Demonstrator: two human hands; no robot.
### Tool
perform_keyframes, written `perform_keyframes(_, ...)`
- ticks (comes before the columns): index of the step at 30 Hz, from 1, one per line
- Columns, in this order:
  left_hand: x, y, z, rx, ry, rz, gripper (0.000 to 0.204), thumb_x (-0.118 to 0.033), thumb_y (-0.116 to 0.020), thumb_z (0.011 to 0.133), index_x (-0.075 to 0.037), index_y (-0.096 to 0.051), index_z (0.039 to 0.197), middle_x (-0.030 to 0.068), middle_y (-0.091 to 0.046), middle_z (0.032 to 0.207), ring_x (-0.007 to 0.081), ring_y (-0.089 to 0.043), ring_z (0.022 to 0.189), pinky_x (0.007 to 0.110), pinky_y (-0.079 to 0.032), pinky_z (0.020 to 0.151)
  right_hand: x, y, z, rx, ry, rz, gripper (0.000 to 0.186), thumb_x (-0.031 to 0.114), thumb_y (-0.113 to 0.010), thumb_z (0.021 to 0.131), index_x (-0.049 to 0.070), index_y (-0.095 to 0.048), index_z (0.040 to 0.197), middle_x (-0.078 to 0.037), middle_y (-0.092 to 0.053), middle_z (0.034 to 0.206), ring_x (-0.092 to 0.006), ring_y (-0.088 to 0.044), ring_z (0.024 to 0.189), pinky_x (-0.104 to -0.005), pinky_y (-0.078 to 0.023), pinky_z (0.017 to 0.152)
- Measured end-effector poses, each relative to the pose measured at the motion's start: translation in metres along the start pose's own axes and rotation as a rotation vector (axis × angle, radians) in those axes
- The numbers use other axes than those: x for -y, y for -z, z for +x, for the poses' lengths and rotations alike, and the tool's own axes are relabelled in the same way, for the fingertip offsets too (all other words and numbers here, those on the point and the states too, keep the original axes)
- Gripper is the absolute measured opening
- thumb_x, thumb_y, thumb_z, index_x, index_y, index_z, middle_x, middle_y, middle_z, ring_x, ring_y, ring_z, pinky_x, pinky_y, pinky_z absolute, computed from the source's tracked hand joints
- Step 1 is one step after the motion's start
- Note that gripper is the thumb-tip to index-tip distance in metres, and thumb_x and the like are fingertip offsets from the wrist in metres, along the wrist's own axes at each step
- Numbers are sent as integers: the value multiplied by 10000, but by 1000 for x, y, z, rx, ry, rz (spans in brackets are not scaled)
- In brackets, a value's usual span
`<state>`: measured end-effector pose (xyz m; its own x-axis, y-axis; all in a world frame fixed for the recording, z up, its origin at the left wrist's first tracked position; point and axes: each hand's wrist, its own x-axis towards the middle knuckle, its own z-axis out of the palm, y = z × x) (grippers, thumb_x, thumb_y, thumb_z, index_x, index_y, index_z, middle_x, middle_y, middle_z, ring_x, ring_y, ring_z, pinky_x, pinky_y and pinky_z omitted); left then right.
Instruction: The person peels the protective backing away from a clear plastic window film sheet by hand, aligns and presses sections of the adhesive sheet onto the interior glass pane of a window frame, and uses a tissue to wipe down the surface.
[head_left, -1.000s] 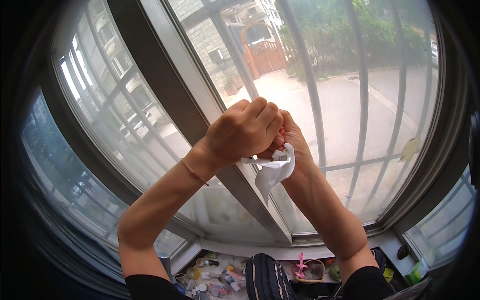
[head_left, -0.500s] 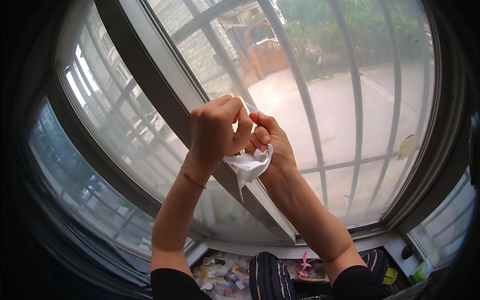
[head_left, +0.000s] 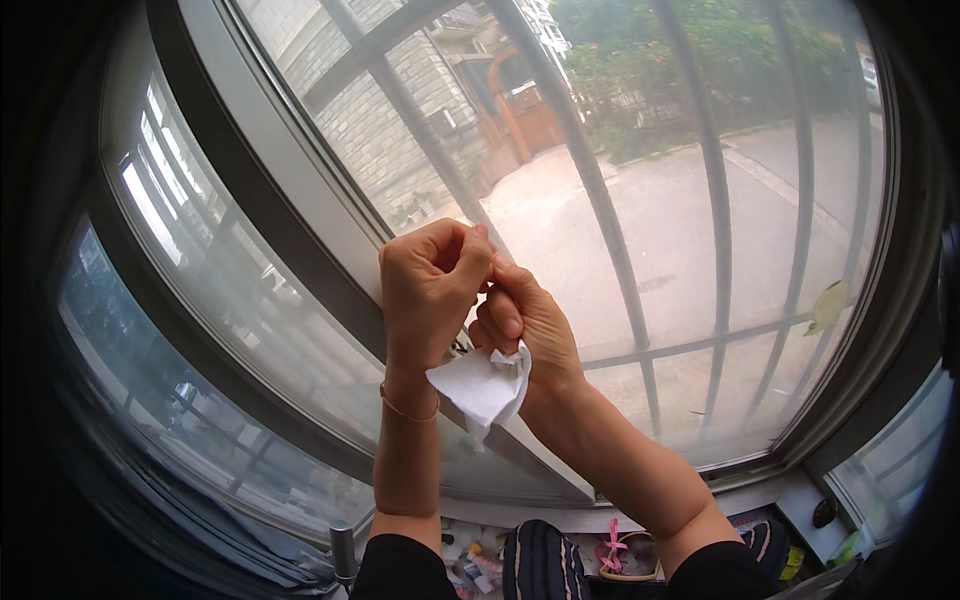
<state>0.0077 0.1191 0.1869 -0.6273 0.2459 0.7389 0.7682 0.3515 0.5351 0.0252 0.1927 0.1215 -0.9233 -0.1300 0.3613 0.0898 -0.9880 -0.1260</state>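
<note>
My left hand (head_left: pixel 425 290) is closed in a pinch, thumb against the fingers, in front of the window frame. Its fingertips meet those of my right hand (head_left: pixel 535 325); whatever lies between them is too small to make out. The curled lower fingers of my right hand grip a crumpled white tissue (head_left: pixel 485 388). It hangs below the fingers, near my left wrist. A thin bracelet (head_left: pixel 408 412) circles that wrist.
A grey window frame (head_left: pixel 330 190) runs diagonally behind my hands, with metal bars (head_left: pixel 600 190) beyond the glass. Below are a dark striped cloth item (head_left: pixel 543 562), a basket (head_left: pixel 632 560) with a pink ribbon (head_left: pixel 611 543), small clutter and a dark cylinder (head_left: pixel 343 552).
Both hands have come lower, and their fingertips have drawn together where a thin pale strip showed between them before. The tissue has swung down and left, showing a broader face.
</note>
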Motion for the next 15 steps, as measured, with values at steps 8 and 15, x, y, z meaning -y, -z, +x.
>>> perform_keyframes(8, 6, 2, -4, -28, -158, 63, 197, -61, -583, 882, 31, -603, 709, -26, -525, 538, -7, -426, 501, 181, -330, 443, -8, 1, -1, 54, 154, -121, 216, 247, -565, 926, 38, -619, 918, 39, -429, 498, -30, -358, 417, -184, -259, 400)
perform_keyframes(15, 4, 4, -5, -19, -233, 115, 203, -63, -597, 872, 18, -591, 686, -38, -486, 505, -8, -391, 474, 187, -286, 416, -5, 3, -6, 111, 133, -75, 230, 242, -559, 933, 26, -626, 968, 45, -435, 515, -22, -357, 427, -176, -251, 405)
